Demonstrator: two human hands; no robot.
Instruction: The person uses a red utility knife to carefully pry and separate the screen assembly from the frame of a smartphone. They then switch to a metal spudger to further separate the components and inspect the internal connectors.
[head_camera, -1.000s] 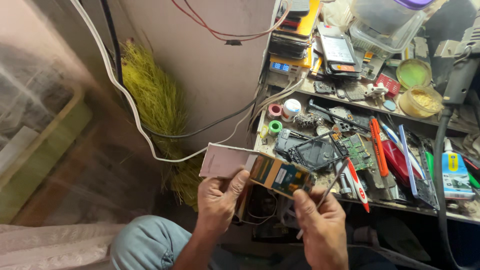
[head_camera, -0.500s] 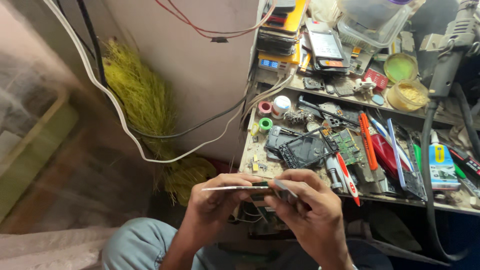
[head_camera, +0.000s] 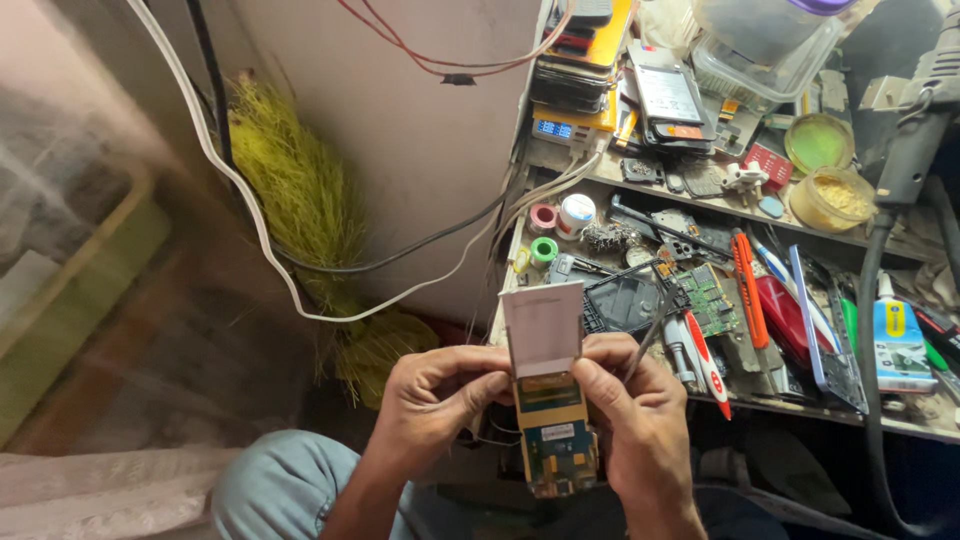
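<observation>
**Both hands grip a small circuit board above the lap**

The left hand (head_camera: 435, 400) and right hand (head_camera: 630, 415) are both closed on a circuit board (head_camera: 555, 430), held upright between them just in front of the cluttered table (head_camera: 800, 400). A pale screen panel (head_camera: 543, 328) stands up from the board's top edge. The right hand also pinches thin tweezers (head_camera: 648, 335) that slant up toward the table. An orange screwdriver (head_camera: 747, 287) lies among parts there.
</observation>
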